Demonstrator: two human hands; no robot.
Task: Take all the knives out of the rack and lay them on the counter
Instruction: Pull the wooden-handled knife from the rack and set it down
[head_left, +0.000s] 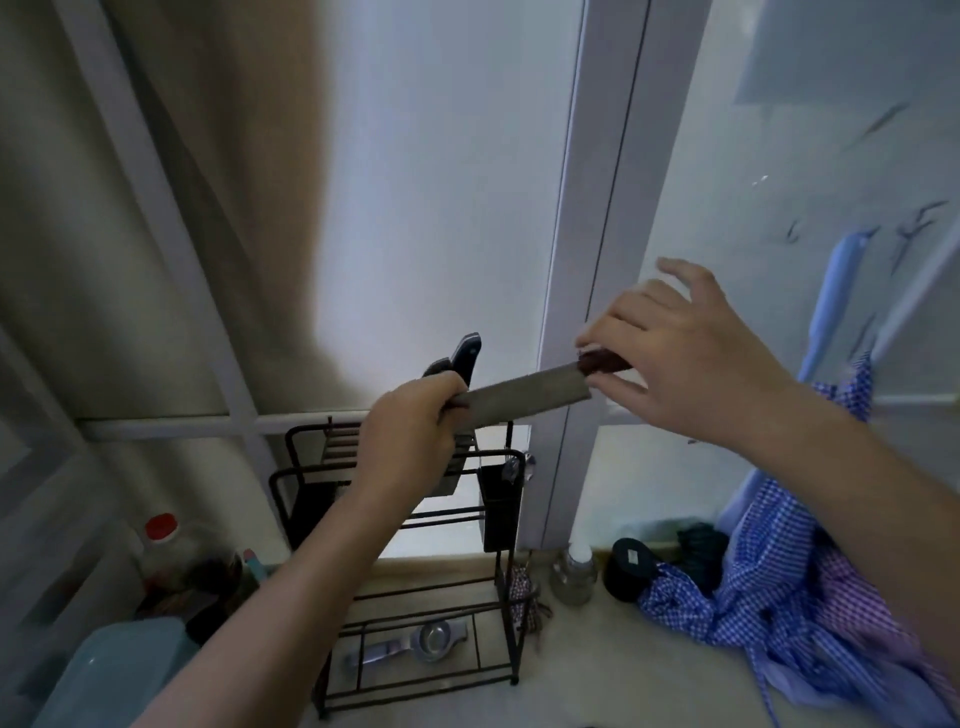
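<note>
A broad, flat steel cleaver (524, 397) with a dark reddish handle hangs level above the black wire rack (415, 525). The left hand (410, 436) pinches its blade end; the right hand (680, 353), at 3 o'clock, closes fingers on the handle. 2 dark knife handles (462, 356) still stand in the rack on the pale counter (597, 670).

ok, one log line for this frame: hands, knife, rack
left hand: grips blade end | right hand: fingers on handle | knife: held level above rack | rack: dark handles still up top | counter: no knife seen
</note>
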